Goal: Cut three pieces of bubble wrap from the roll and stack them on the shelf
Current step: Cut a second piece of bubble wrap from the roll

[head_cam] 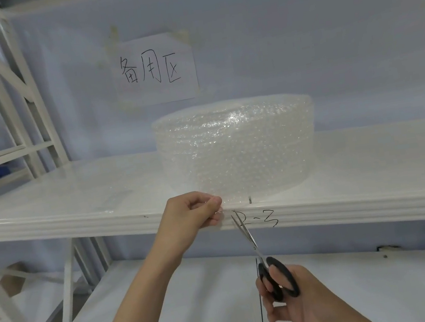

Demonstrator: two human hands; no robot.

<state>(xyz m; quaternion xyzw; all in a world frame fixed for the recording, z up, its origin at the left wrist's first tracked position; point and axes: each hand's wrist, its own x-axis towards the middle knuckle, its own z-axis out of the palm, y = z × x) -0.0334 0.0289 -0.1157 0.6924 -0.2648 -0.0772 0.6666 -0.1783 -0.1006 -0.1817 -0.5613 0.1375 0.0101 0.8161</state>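
Observation:
A wide roll of clear bubble wrap stands on end on the white shelf, near its front edge. My left hand pinches the loose bottom edge of the wrap at the shelf's front lip. Black-handled scissors sit in my right hand below the shelf, their slightly parted blade tips pointing up and touching the wrap's edge just right of my left fingers. A flat clear sheet seems to lie on the shelf left of the roll, but it is hard to make out.
A paper sign with handwriting is taped to the wall behind the roll. "2-3" is written on the shelf's front lip. A lower white shelf lies under my arms. Another white rack stands at the left.

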